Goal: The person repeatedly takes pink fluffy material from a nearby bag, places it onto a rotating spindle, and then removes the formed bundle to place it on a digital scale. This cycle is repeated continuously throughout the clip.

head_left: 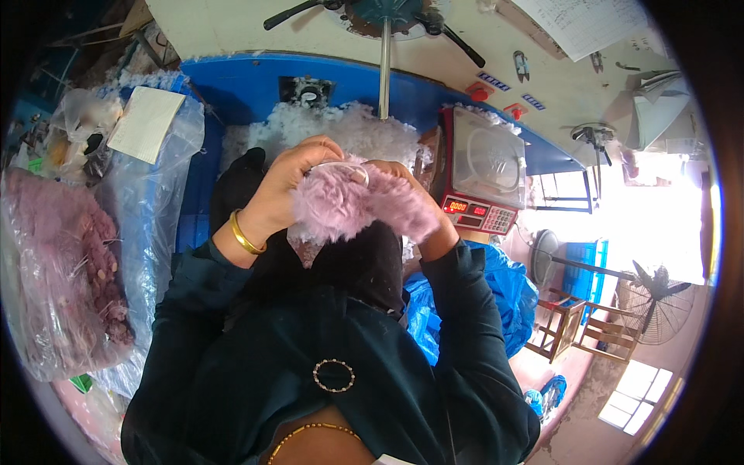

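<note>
In front of my lap I hold a small pink plush piece (pixel 333 203) with long fluffy fur, both hands on it. My left hand (pixel 288 184) has its fingers closed on the piece's left and upper edge, a gold bangle at the wrist. A pale rim shows along the top of the fur, perhaps an opening. On the other side, my right hand (pixel 397 172) grips the piece from behind; fur hides most of its fingers. Beyond the hands, a thin metal tube (pixel 385 74) sticks out of the machine panel toward a heap of white stuffing (pixel 349 120).
A red digital scale (pixel 484 213) with a clear tray stands to the right, above a blue plastic bag (pixel 504 287). At left, a clear bag of pink plush pieces (pixel 58 263) lies near a paper pad (pixel 146 124). Thread snips (pixel 521 67) rest on the panel. A fan (pixel 655 302) stands farther right.
</note>
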